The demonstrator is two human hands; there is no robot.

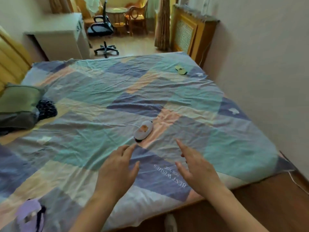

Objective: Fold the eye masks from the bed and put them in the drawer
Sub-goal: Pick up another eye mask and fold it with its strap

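Note:
A white eye mask (144, 130) with an orange print and a black edge lies folded on the patchwork bed sheet (100, 101), just beyond my fingertips. My left hand (118, 169) hovers below it, fingers apart and empty, its fingertips close to the mask's near end. My right hand (197, 169) is to the right, also spread and empty. A yellow-green eye mask (181, 69) lies at the far right corner of the bed. A lilac eye mask (30, 215) with a black strap lies at the near left corner.
Green and grey pillows (18, 104) and a dark patterned cloth (46, 108) lie at the bed's left side. A wall runs along the right. Beyond the bed stand a white cabinet (58, 39), an office chair (102, 25) and a radiator cover (189, 34).

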